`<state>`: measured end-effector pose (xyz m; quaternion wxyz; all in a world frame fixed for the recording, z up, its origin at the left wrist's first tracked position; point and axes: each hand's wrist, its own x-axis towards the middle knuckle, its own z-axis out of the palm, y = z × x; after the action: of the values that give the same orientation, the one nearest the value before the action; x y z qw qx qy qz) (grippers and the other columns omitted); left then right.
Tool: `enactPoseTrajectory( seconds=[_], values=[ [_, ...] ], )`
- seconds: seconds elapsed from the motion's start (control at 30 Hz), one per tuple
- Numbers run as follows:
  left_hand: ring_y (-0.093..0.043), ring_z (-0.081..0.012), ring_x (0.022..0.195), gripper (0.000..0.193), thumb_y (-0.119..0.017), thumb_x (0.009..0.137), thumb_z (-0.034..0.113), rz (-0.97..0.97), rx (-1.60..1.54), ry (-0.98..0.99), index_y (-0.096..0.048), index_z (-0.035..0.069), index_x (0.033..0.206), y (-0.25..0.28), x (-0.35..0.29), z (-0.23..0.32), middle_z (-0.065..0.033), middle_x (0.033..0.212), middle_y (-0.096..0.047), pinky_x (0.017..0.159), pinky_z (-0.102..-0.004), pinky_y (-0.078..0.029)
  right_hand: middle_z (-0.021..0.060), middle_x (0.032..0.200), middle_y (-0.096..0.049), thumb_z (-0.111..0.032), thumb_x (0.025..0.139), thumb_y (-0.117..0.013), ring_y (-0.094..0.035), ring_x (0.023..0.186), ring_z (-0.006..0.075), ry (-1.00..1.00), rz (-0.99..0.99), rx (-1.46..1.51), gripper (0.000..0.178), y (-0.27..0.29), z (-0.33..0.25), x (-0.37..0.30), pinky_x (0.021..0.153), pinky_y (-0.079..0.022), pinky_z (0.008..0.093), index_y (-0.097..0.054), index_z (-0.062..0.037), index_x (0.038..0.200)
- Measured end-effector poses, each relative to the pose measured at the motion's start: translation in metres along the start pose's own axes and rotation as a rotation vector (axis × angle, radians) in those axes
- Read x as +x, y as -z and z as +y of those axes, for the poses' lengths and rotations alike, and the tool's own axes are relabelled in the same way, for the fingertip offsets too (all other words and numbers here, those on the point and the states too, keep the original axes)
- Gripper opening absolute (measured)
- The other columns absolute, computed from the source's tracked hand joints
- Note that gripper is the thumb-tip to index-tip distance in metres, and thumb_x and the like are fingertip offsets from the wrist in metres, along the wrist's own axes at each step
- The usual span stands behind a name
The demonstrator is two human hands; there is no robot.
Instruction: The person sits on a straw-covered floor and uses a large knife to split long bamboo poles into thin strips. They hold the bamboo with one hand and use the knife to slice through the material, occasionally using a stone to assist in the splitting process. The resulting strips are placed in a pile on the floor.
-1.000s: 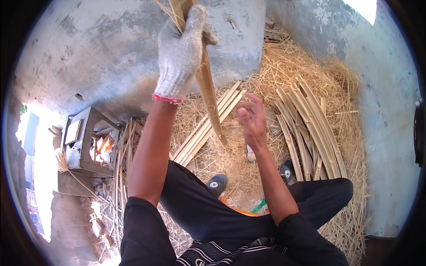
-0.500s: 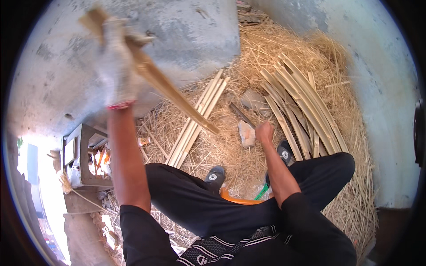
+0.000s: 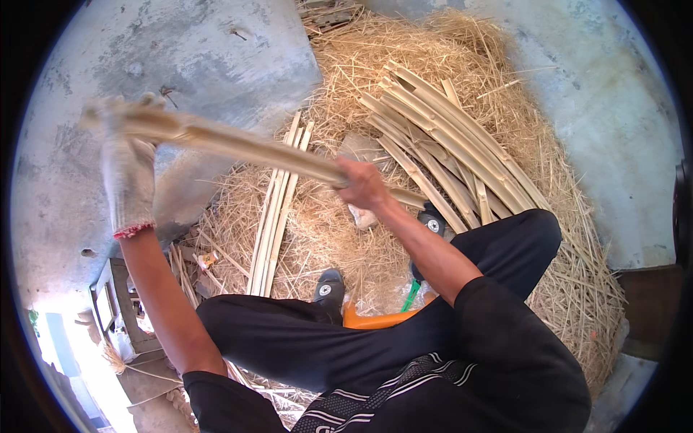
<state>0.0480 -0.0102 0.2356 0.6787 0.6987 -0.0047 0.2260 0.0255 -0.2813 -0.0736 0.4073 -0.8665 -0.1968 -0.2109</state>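
Observation:
A long split bamboo strip (image 3: 253, 148) slants across the view from upper left to the middle, slightly blurred by motion. My left hand (image 3: 130, 169), in a pale knitted glove with a red cuff edge, is closed around its upper left end. Bare, my right hand (image 3: 363, 185) grips the strip toward its other end, and a short length (image 3: 408, 198) sticks out past the fist. Below the right hand a pale stone (image 3: 363, 216) lies on the straw, partly covered. A flat grey stone (image 3: 361, 147) sits just beyond that hand. The dark tool seen earlier does not show.
Several narrow bamboo strips (image 3: 268, 242) lie left of centre; a larger pile of split bamboo (image 3: 462, 144) rests at the right. Straw (image 3: 346, 79) covers the floor between concrete walls (image 3: 216, 43). An orange curved object (image 3: 375, 320) and a green-handled item (image 3: 411, 294) are near my feet.
My right hand has left the dark tool by the stone and taken hold of the bamboo strip. The strip has swung to a flatter slant as my left hand moved left and down.

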Motion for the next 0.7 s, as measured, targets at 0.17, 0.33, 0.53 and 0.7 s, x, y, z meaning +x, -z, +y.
enactPoseTrajectory(
  seconds=[0.17,0.33,0.53,0.7],
  values=[
    [-0.046,-0.0403,0.137,0.097,-0.06,0.094,0.059,-0.311,0.666,0.162,-0.012,0.006,0.16,-0.007,-0.012,-0.031,-0.0252,0.155,-0.036,0.109,-0.0486,-0.042,0.0112,0.073,-0.067,-0.026,0.082,-0.076,-0.067,0.064,0.0247,-0.452,-0.108,-0.404,0.032,0.061,0.11,-0.07,0.058,-0.057,0.0387,-0.06,-0.0077,0.103],
    [-0.051,-0.0344,0.133,0.095,-0.067,0.09,0.056,-0.362,0.721,0.17,-0.022,0.007,0.158,-0.014,-0.016,-0.034,-0.0266,0.144,-0.05,0.106,-0.0451,-0.044,0.0175,0.107,-0.063,-0.037,0.079,-0.079,-0.062,0.103,0.032,-0.737,-0.078,-0.653,0.057,0.082,0.153,-0.145,0.089,-0.048,0.0504,-0.056,-0.0096,0.123],
    [-0.055,-0.0317,0.128,0.086,-0.067,0.092,0.053,-0.384,0.831,0.172,-0.031,0.01,0.156,-0.01,-0.023,-0.031,-0.0256,0.137,-0.056,0.105,-0.0411,-0.045,0.0146,0.131,-0.051,-0.038,0.08,-0.079,-0.048,0.125,0.0324,-0.826,0.172,-1.056,0.066,0.115,0.18,-0.11,0.102,-0.038,0.0488,-0.051,-0.0127,0.134],
    [-0.058,-0.0315,0.124,0.08,-0.068,0.091,0.051,-0.468,0.822,0.132,-0.038,0.011,0.153,-0.012,-0.018,-0.047,-0.0235,0.135,-0.059,0.105,-0.0411,-0.045,0.0134,0.129,-0.054,-0.035,0.08,-0.079,-0.052,0.122,0.0293,-0.919,-0.072,-1.082,0.062,0.152,0.248,-0.124,0.102,-0.039,0.0483,-0.053,-0.0099,0.131]
  ],
)
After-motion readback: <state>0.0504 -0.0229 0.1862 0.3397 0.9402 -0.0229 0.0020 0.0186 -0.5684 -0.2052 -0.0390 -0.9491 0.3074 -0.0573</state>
